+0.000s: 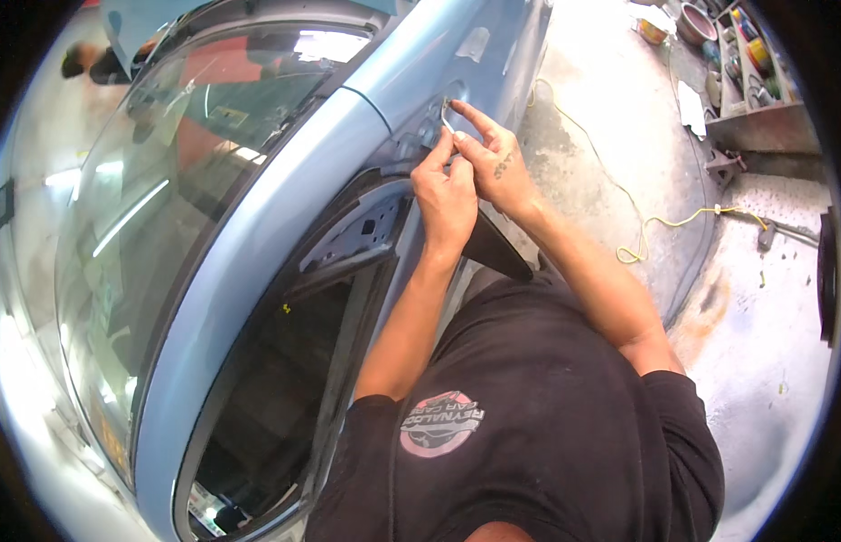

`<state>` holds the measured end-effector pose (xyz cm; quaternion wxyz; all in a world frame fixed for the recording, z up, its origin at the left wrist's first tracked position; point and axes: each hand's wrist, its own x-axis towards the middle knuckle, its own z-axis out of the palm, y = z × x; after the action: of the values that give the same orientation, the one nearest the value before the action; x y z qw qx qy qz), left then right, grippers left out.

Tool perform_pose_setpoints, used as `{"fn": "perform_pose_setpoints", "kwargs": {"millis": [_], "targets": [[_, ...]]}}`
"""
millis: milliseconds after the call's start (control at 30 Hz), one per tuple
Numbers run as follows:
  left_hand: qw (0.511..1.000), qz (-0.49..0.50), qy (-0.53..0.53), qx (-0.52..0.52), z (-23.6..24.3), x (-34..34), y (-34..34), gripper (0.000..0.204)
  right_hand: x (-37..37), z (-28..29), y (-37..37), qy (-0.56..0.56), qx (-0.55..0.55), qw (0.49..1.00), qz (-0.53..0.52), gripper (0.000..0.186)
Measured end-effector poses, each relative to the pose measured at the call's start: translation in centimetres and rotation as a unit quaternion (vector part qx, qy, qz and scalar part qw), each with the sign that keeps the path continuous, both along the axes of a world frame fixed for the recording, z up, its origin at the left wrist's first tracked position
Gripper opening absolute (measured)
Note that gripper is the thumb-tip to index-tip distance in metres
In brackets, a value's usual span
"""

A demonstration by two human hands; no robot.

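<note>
Pale-blue car body (285,208) fills the view, and at its fender recess the left hand (445,200), curled nearly shut, and the right hand (495,158), forefinger extended, together pinch a small bent metal clip (447,117) against the panel.

We cannot tell what the thin pale strip (447,116) is; the left hand (445,194) and right hand (495,155) cover its lower end. Shelf (755,63) items too small to name. Yellow cord (619,194) runs out of sight behind the car (285,208). Windshield (168,163) glare hides the cabin.
</note>
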<state>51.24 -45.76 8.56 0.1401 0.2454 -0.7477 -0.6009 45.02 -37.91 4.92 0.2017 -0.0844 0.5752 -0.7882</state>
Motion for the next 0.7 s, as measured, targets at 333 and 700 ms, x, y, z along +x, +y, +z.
{"fn": "perform_pose_setpoints", "kwargs": {"millis": [333, 700], "targets": [[0.997, -0.025, -0.011, -0.071, 1.2, -0.3, -1.0, 0.051, 0.7, 0.1, -1.3, -0.065, -0.049, 0.996, -0.035, 0.045], [0.998, 0.006, 0.019, -0.054, -1.5, -0.8, -0.5, 0.047, -0.7, -0.2, 0.0, -0.022, -0.038, 0.998, 0.035, 0.054]]}}
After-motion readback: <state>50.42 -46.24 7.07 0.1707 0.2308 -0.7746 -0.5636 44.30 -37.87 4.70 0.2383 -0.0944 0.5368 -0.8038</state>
